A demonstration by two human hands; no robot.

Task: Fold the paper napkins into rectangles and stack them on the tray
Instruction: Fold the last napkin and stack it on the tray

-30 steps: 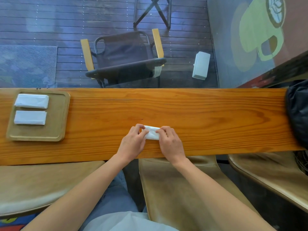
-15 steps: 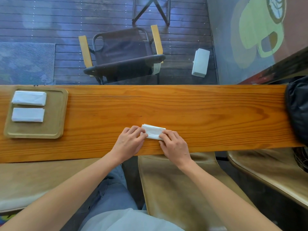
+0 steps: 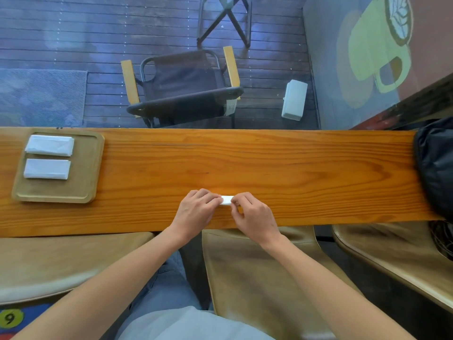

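Left hand (image 3: pixel 196 209) and right hand (image 3: pixel 253 215) close together, fingers curled.

Dark folding chair (image 3: pixel 182 89) and white box (image 3: pixel 294 100) beyond the wooden counter (image 3: pixel 294 168); black bag (image 3: pixel 435 165) at right.

Digit "9" on yellow-green disc (image 3: pixel 9 318) (bottom-left floor mat)

We see a small white folded napkin (image 3: pixel 226 200) near the counter's front edge, and two folded napkins (image 3: pixel 49 145) (image 3: pixel 47 169) lying flat, apart, on the tray (image 3: pixel 90 173) at its left end.
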